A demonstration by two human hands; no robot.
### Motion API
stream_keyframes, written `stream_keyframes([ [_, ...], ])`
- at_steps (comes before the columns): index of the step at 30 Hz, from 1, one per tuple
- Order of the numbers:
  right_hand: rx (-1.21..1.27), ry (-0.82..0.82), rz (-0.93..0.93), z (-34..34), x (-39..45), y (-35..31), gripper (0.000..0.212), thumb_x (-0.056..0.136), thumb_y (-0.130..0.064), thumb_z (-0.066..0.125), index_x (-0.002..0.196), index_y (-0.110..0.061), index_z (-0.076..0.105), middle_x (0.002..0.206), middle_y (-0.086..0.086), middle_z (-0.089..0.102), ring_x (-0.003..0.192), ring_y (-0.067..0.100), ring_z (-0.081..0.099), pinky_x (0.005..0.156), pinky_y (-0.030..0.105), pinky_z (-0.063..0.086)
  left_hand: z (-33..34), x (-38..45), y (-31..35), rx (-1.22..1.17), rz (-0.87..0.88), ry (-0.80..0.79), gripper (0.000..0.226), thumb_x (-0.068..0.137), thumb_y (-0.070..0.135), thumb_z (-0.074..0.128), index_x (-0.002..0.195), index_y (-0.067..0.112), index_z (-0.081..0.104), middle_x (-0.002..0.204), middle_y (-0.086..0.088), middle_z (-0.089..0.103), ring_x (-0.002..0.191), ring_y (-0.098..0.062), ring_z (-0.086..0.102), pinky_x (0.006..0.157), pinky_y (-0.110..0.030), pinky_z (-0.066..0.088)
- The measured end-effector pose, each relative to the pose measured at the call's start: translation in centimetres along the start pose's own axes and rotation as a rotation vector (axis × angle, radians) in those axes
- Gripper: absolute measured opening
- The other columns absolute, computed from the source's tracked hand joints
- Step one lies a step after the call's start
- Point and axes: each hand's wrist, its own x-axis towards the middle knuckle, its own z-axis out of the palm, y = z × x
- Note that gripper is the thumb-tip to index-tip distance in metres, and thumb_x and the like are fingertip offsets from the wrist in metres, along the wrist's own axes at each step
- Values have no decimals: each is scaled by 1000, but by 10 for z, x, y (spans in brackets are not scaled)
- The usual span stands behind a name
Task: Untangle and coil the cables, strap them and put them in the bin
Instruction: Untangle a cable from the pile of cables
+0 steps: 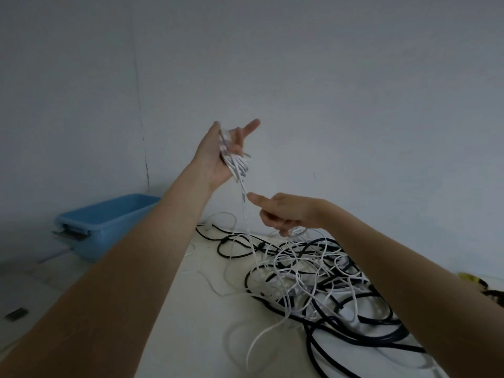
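Observation:
My left hand point(218, 156) is raised high and holds a small coil of white cable point(236, 165) wound across its palm, index finger pointing up. A strand of that white cable runs down from the coil past my right hand point(281, 214), which grips it with curled fingers just below and to the right. The strand drops into a tangled pile of white and black cables point(313, 285) lying on the pale surface under my right arm. A blue plastic bin point(109, 222) stands at the left against the wall.
A white wall rises close behind the pile. A small dark object point(16, 313) lies on the floor at the far left. Something yellow and dark point(474, 282) shows at the right edge. Thick black cable loops point(354, 331) spread toward the near right.

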Motion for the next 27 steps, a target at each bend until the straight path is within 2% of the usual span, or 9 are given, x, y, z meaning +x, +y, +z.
stream_keyframes([
  [3, -72, 54, 38, -6, 5, 12, 65, 77, -72, 44, 50, -14, 34, 50, 6, 24, 45, 17, 21, 56, 21, 45, 8, -17, -4, 381, -216, -107, 49, 101, 39, 27, 114, -2, 51, 76, -12, 71, 31, -2, 50, 26, -10, 32],
  [5, -137, 76, 46, -14, 6, 17, 64, 69, -69, 59, 67, -5, 53, 60, 18, 43, 50, 18, 30, 57, 25, 44, 9, -29, -13, 694, -388, -220, 47, 97, 41, 28, 117, 7, 55, 77, -8, 71, 31, -1, 48, 28, -7, 33],
  [7, -163, 21, 40, -22, 5, 18, 55, 81, -46, 64, 109, 0, 54, 82, 21, 49, 57, 16, 34, 53, 22, 40, 7, -35, -20, 823, -544, -317, 49, 91, 43, 32, 115, 14, 63, 80, -13, 72, 30, -2, 49, 28, -9, 37],
  [9, -113, -17, 94, -33, 3, 20, 40, 90, -22, 59, 120, 3, 47, 78, 10, 42, 56, 12, 32, 49, 18, 37, 7, -36, -25, 845, -653, -386, 50, 88, 43, 33, 108, 17, 71, 83, -17, 72, 29, -3, 48, 26, -12, 36],
  [12, -27, -38, 148, -56, 1, 28, 15, 92, -6, 52, 99, 7, 56, 67, 3, 36, 56, 11, 32, 54, 20, 36, 7, -36, -27, 878, -766, -479, 50, 89, 44, 29, 115, 22, 66, 90, -15, 72, 32, -3, 52, 29, -12, 39],
  [15, -3, 25, 201, -73, -9, 26, 21, 90, -12, 58, 72, -3, 61, 54, -2, 35, 52, 11, 31, 54, 21, 38, 1, -33, -28, 929, -855, -540, 50, 89, 49, 30, 127, 26, 52, 103, -10, 71, 39, -3, 56, 33, -10, 42],
  [19, -74, 189, 240, -83, -16, 18, 41, 82, -30, 69, 58, -14, 41, 46, -4, 34, 45, 11, 29, 47, 21, 31, -5, -29, -30, 1017, -836, -329, 58, 95, 51, 25, 141, 18, 34, 133, -6, 56, 64, -20, 71, 44, -17, 52],
  [22, -16, 308, 181, -82, -13, 10, 36, 86, -25, 68, 60, -11, 47, 43, -5, 36, 37, 8, 28, 38, 17, 27, -13, -22, -32, 846, -692, -52, 59, 98, 46, 29, 142, 5, 33, 146, -10, 40, 70, -38, 70, 47, -25, 55],
  [27, 165, 381, -36, -74, -12, -18, 23, 95, -17, 54, 74, -6, 55, 45, -6, 30, 35, 6, 25, 34, 15, 20, -28, -13, -32, 737, -402, 340, 39, 102, 39, 32, 111, 2, 41, 124, -17, 40, 103, -46, 58, 88, -48, 48],
])
